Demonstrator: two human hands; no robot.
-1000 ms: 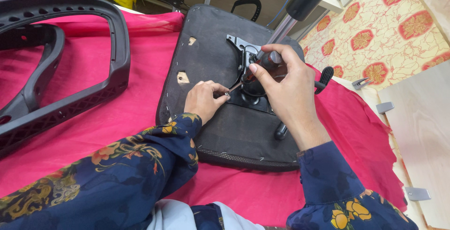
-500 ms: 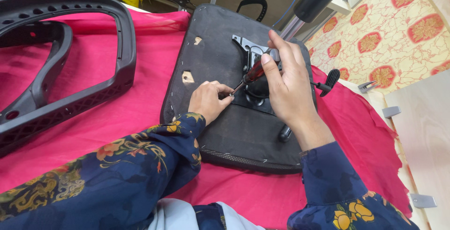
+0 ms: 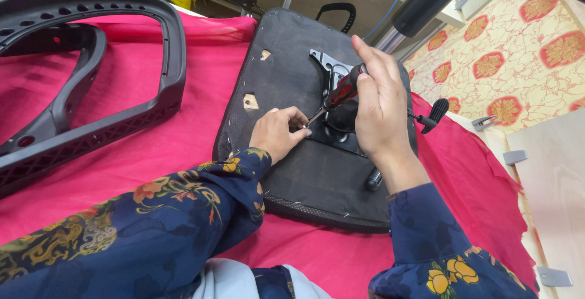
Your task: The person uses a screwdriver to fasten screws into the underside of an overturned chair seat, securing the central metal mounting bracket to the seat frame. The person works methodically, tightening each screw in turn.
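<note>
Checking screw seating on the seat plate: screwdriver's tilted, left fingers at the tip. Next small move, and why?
Probably stand the screwdriver more upright before turning. The right hand holds it slanted, and the left hand pinches at its tip on the upturned seat base beside the metal plate; a slanted tip may slip.

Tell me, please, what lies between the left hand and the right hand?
In the head view, the screwdriver spans the gap: right hand grips its handle, left hand pinches near its tip, over the seat underside.

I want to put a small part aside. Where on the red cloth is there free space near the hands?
The red cloth is bare between the black chair frame and the seat pad; also to the right of the pad, towards the patterned sheet. It is crowded at the metal plate, where the left hand and the right hand with the screwdriver work.
</note>
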